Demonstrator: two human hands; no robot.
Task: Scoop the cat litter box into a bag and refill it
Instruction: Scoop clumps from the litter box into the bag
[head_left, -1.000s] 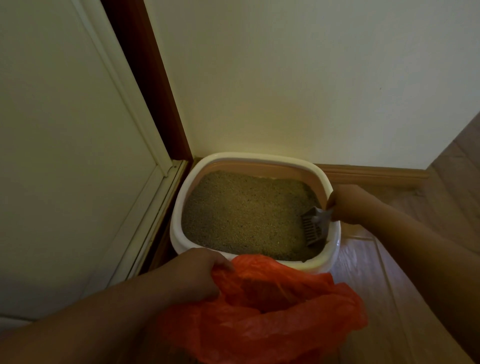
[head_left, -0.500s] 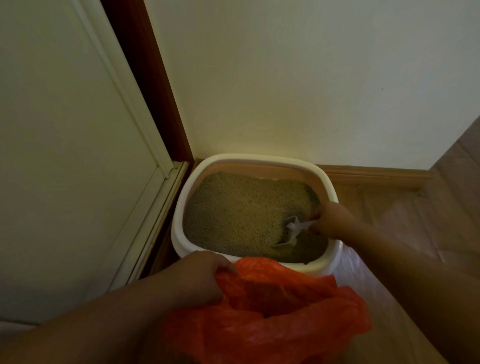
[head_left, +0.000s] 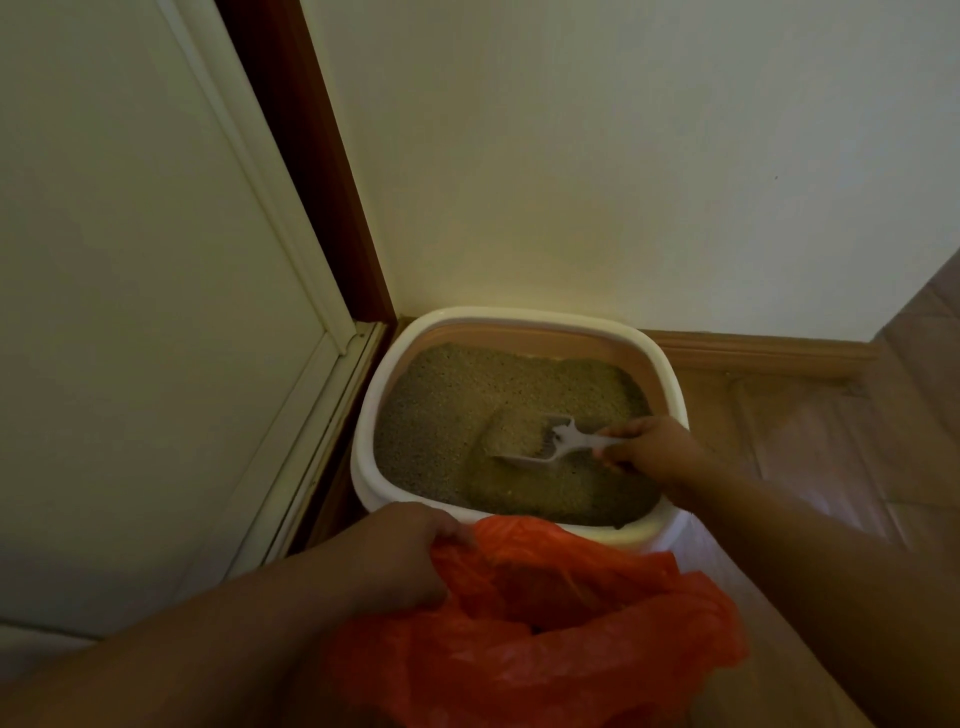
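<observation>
Wood floor (head_left: 810, 431), corner by door (head_left: 130, 312) | litter box (head_left: 519, 318) against wall | right hand (head_left: 649, 449) grips scoop (head_left: 535, 441), loaded, in litter | left hand (head_left: 395, 556) clutches orange bag (head_left: 545, 639) rim beside box

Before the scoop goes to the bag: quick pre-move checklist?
1. Right hand grips scoop handle: ok.
2. Scoop loaded with litter: ok.
3. Loose litter sifted out, clump only: cannot tell.
4. Left hand holds bag edge: ok.
5. Bag mouth open, facing up: ok.
6. Bag set close against the box near rim: ok.
</observation>
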